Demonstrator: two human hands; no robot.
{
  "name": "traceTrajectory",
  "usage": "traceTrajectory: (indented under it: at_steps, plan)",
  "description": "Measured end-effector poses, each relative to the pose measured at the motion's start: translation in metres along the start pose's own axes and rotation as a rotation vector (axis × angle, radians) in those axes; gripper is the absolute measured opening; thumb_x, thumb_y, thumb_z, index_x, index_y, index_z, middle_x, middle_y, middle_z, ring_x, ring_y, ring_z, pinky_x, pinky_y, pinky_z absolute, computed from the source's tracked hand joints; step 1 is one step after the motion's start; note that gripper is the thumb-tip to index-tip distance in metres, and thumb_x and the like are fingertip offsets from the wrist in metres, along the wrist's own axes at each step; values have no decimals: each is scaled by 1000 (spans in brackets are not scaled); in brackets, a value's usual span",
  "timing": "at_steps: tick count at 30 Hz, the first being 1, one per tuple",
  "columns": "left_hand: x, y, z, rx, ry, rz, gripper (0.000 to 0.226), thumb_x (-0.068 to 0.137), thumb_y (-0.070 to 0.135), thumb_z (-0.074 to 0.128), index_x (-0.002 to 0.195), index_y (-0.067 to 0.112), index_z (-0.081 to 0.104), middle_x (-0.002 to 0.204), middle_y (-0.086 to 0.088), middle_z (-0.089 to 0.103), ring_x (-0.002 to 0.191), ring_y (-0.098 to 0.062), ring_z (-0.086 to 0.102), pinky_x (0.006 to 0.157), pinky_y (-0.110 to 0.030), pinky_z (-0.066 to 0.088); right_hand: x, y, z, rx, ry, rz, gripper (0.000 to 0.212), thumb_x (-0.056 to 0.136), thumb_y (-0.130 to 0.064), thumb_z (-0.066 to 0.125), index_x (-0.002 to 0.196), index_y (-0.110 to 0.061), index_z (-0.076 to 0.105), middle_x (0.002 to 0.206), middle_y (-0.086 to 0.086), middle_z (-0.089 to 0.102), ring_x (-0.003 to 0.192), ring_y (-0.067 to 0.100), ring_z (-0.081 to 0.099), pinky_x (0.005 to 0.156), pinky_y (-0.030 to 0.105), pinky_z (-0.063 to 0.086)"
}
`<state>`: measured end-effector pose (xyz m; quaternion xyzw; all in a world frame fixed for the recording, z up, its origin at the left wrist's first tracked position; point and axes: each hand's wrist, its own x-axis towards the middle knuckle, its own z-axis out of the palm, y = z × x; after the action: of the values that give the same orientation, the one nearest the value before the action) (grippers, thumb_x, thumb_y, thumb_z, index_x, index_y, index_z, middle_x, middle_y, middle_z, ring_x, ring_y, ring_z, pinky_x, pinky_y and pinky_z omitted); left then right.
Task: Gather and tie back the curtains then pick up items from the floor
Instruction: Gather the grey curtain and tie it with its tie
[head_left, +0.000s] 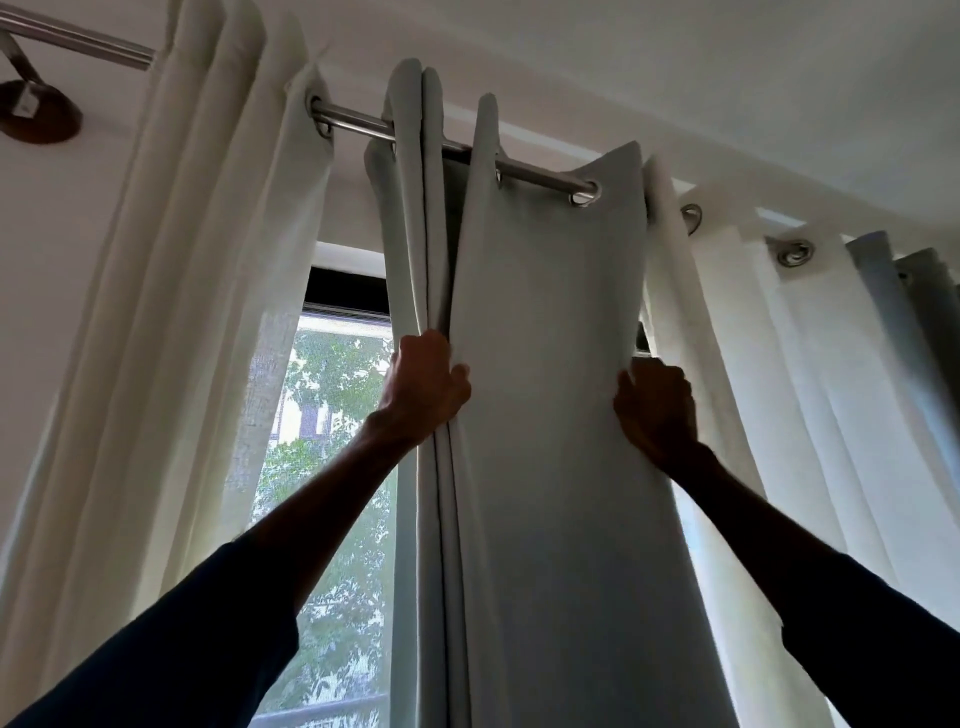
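A pale grey curtain (550, 395) hangs by eyelets from a steel rod (540, 174) in front of me, seen from below. My left hand (423, 387) is raised and clenched around the bunched folds on the curtain's left side. My right hand (657, 410) grips the curtain's right edge at about the same height, fingers wrapped behind the cloth. A flat panel of curtain is stretched between the two hands. The floor and any items on it are out of sight.
White sheer curtains hang at the left (208, 312) and at the right (779, 389). Another grey curtain (904, 322) hangs at the far right. The window (332, 457) shows trees. A dark wall bracket (36, 117) holds a second rod at upper left.
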<state>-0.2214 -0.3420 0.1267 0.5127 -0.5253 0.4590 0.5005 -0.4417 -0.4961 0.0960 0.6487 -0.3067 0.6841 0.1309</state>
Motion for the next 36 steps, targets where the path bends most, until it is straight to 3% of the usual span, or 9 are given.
traceTrajectory:
  at_steps: [6, 9, 13, 18, 21, 24, 28, 33, 36]
  plan:
    - [-2, -3, -2, -6, 0, 6, 28, 89, 23, 70, 78, 8, 48, 67, 2, 38, 63, -19, 38, 61, -28, 30, -6, -79, 1, -33, -97, -183, 10, 93, -8, 52, 93, -3, 60, 99, 24, 65, 96, 46, 62, 72, 43, 44]
    - [1, -5, -6, 27, 5, 116, 30, 88, 24, 67, 72, 1, 54, 66, -12, 46, 58, -25, 44, 55, -28, 24, -15, -132, -4, 109, -125, -259, 10, 93, -12, 55, 93, -8, 65, 98, 24, 67, 95, 44, 63, 70, 41, 41]
    - [4, -1, -25, 103, -132, 332, 20, 53, 11, 62, 43, 1, 47, 41, -17, 49, 32, -34, 52, 43, -18, 23, -23, -180, -12, 146, -117, -438, 8, 87, -6, 57, 90, -5, 65, 91, 24, 69, 87, 43, 66, 65, 33, 35]
    - [-6, -16, -27, 83, -73, 151, 34, 81, 24, 59, 66, -6, 58, 65, -29, 57, 60, -40, 61, 57, -31, 25, -27, -155, 0, 153, -148, -421, 7, 84, -7, 60, 90, -6, 63, 91, 26, 67, 86, 47, 65, 67, 38, 48]
    - [-9, -10, -22, 99, -106, 117, 19, 83, 16, 62, 81, -2, 61, 83, -28, 61, 83, -42, 60, 65, -25, 23, -45, -134, 7, 141, -213, -392, 24, 79, -6, 57, 101, -9, 64, 92, 22, 69, 88, 47, 66, 72, 47, 56]
    - [-20, -2, -14, 6, -108, 79, 31, 82, 7, 66, 67, 16, 40, 68, -14, 46, 72, -29, 48, 61, -23, 16, -65, -120, 17, 194, -232, -378, 32, 74, -12, 50, 102, -19, 63, 84, 9, 71, 78, 35, 69, 63, 41, 55]
    - [-47, 10, -7, -65, -103, 8, 46, 90, 6, 58, 62, 21, 24, 62, 2, 28, 61, -17, 28, 58, -32, 15, -93, -113, 23, 300, -193, -353, 13, 92, -7, 58, 95, -18, 66, 68, -2, 66, 54, 15, 60, 49, 17, 37]
    - [-64, 26, -9, -172, -161, -139, 49, 104, 34, 47, 57, 23, 36, 60, 2, 43, 71, -27, 51, 68, -27, 31, -117, -111, 15, 401, -160, -394, 21, 86, 1, 52, 91, -11, 69, 59, 1, 65, 42, 4, 41, 45, 7, 26]
    - [-64, 32, -12, -177, -134, -200, 55, 95, 53, 58, 59, 13, 44, 64, -4, 50, 72, -24, 49, 67, -29, 32, -129, -108, 14, 411, -190, -416, 17, 83, -1, 55, 87, -9, 69, 59, 2, 65, 41, 10, 51, 46, 13, 40]
